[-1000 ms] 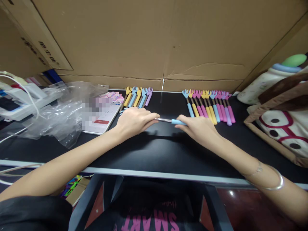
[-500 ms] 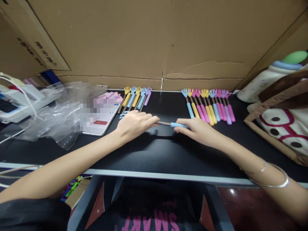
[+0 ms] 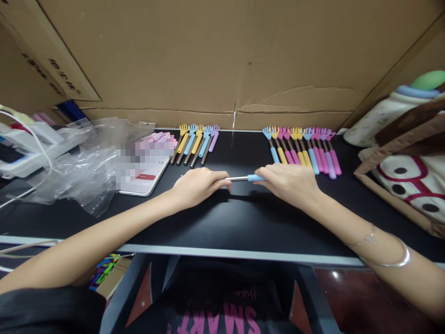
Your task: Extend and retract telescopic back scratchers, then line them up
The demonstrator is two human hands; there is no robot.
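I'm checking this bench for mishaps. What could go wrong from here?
1. The blue back scratcher, gripped by the left hand and right hand, might slip and scatter the right row of scratchers.
2. The left hand works near the phone; it could get nudged.

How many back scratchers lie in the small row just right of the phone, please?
5: yellow, blue, yellow, blue and purple, side by side, heads toward the cardboard wall.
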